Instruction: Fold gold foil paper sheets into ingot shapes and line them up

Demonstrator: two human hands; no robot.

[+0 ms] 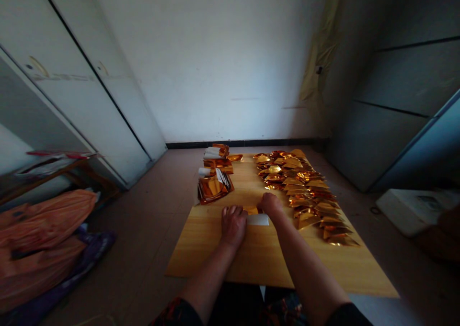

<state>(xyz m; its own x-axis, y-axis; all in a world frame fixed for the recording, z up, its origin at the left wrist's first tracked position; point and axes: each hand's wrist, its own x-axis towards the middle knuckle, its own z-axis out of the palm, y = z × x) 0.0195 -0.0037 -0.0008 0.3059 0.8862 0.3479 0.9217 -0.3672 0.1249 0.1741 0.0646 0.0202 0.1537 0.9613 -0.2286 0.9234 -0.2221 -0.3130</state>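
Note:
Both of my hands rest on a wooden board [223, 259] laid on the floor. My left hand [233, 224] is closed, knuckles up, pressing the left edge of a small sheet of gold foil paper [257, 217] whose white underside shows. My right hand [270, 203] is closed on the sheet's far right edge. A long heap of folded gold paper pieces [305, 192] runs along the board to the right of my right hand. Stacks of flat gold foil sheets [214, 187] lie just beyond my left hand.
More gold sheet stacks [217, 159] sit at the board's far end near the white wall. Orange plastic bags [39, 240] lie at the left, below a low wooden shelf [53, 170]. A white box [413, 208] stands at the right. White cupboard doors [89, 101] line the left side.

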